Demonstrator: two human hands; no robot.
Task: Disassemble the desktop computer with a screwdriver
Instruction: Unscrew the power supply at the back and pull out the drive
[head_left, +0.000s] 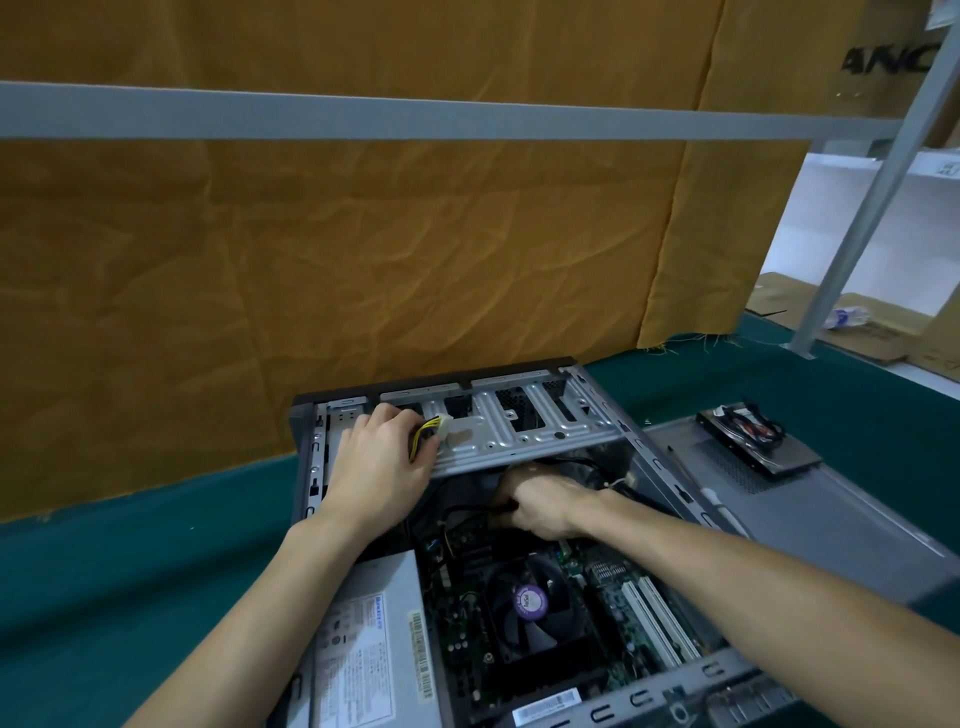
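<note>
Head view: the computer case lies open on the green table, its side panel already set down to the right with a removed drive on top. A yellow-wired plug is gripped by the left hand at the drive cage. A black cable is pinched by the right hand beneath it. The power supply, fan and board remain inside. No screwdriver is identified with certainty.

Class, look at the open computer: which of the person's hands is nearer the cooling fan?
Right. The right hand grips black cables just beyond the fan; the left hand is farther, up at the drive cage holding a connector.
</note>
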